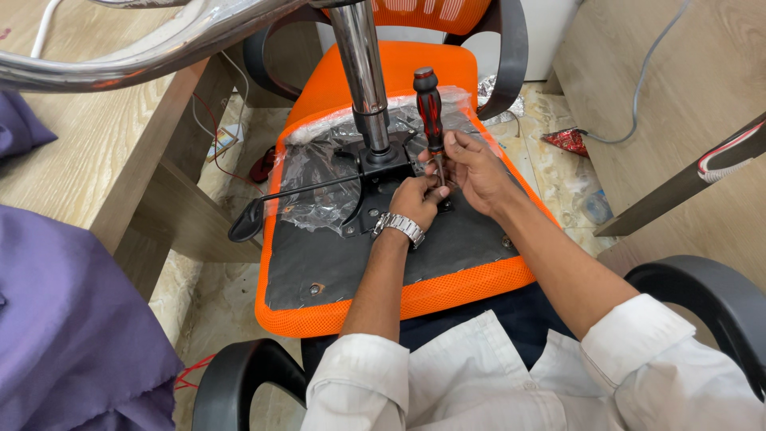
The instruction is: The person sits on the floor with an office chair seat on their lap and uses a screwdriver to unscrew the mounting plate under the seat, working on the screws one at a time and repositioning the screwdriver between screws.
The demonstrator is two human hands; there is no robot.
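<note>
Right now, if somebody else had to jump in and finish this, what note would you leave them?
Left hand: fingers pinched at the tip of the screwdriver, steadying it on the black metal chair mechanism plate.
Right hand: wrapped round the lower shaft of the red-and-black-handled screwdriver, which stands upright.
The upturned orange mesh chair seat lies across the lap, with crinkled clear plastic wrap over its far part.
Done: plate sits on the seat underside with the chrome gas cylinder in it.
Left: this fastener is being worked; an open mounting hole shows near the front-left corner.
</note>
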